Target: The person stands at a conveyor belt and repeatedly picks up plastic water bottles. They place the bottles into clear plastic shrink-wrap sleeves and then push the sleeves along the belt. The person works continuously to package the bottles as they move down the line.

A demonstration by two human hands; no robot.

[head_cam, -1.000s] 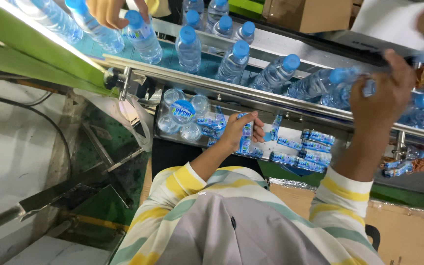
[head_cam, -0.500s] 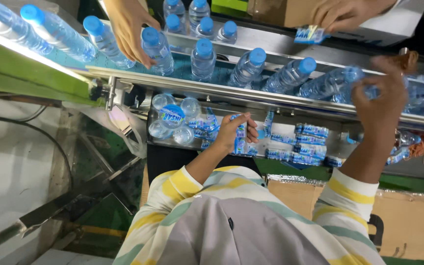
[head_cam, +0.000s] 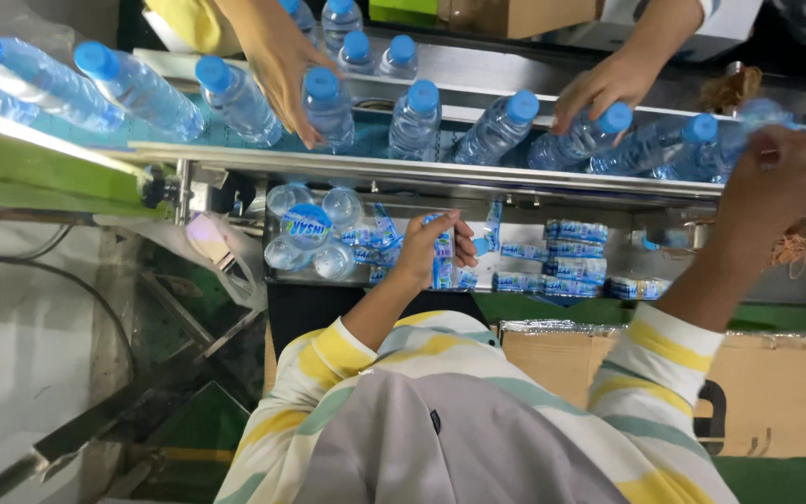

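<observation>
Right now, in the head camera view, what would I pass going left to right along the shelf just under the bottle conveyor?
Cluster of loose bottles lying down → person's left hand holding a blue label sleeve → stacks of blue label bundles → person's right hand, raised at the bottles on the belt.

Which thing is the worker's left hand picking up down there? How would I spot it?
Find the long steel rail under the row of blue-capped bottles. On the shelf below it lie bundles of blue-and-white labels. The left hand grips one upright label stack, raised in the fingers, while the other bundles lie flat.
</observation>
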